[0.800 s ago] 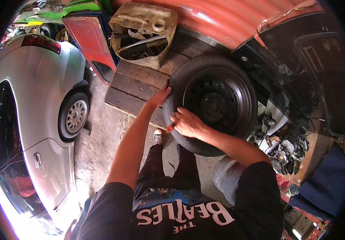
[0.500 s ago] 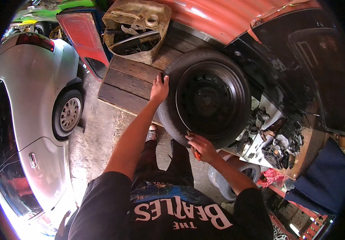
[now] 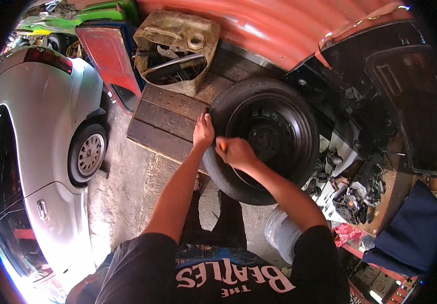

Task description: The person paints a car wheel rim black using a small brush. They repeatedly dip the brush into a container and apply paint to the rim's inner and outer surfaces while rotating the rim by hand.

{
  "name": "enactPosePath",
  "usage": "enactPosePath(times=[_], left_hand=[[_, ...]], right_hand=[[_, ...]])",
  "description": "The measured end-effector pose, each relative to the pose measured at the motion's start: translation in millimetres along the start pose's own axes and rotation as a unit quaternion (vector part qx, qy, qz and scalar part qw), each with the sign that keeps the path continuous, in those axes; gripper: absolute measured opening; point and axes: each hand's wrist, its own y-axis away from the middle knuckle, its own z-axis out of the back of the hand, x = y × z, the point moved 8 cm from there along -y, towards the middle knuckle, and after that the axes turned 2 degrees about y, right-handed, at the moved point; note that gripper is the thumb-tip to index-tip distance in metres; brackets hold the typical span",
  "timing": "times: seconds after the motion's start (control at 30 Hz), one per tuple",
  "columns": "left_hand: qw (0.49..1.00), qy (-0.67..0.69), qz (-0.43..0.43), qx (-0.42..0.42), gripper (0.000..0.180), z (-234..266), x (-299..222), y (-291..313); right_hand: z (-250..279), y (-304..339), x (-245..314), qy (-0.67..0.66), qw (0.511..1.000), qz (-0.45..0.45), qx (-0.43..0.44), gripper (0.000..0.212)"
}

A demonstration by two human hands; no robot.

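Paintwork, smooth and silvery, curves over the car (image 3: 46, 131) at far left. Beside it leans a flat, scuffed red panel (image 3: 107, 55). Rough, weathered planks make up the bench (image 3: 165, 114); on its far part stands a boxy, grimy plastic container (image 3: 203, 66), cut open and loaded with metal tools. The left hand (image 3: 204, 130) is unclenched, its fingers extended against the tyre's left side. Just right of it, the right hand (image 3: 240, 153) is clenched around an orange handle (image 3: 223, 146), above the tyre's near-left part. The wheel (image 3: 266, 137), matte rubber around a dark, dished metal rim, lies on the bench, its near side jutting past the edge. Ribbed red sheeting (image 3: 279, 25) rises beyond. Further right are a pale, round bucket (image 3: 283, 230), knobbly metallic engine parts (image 3: 358, 195), a dusty black panel (image 3: 380, 91) and folded navy cloth (image 3: 406, 228).

Large pale lettering, inverted from this viewpoint, crosses the black shirt (image 3: 203, 294).

Glare washes out the car's near end. The container's deeper contents blur into shadow, the fist hides whatever extends from the handle, and the forearm covers some of the tyre.
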Motion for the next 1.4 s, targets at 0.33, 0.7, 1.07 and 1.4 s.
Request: enactPosePath(times=[0.33,0.7,1.07,1.4], left_hand=[[0.999,-0.028,0.015,-0.014,0.060,-5.4,-3.1,4.8],[0.999,-0.034,-0.022,-0.021,0.059,-8.5,4.2,-4.4],[0.999,-0.024,0.019,-0.013,0.060,-5.2,-6.0,4.6],[0.999,-0.038,0.025,0.005,0.061,-15.7,3.0,0.5]], right_hand=[[155.6,-103.6,-177.9,0.170,0.907,-0.325,-0.208,0.043],[19.6,-66.1,-41.3,0.159,0.968,-0.166,-0.100,0.020],[30.6,237.4,-26.8,0.062,0.982,-0.008,0.179,0.028],[175.2,374.5,-218.7,0.090,0.851,-0.424,-0.298,0.031]])
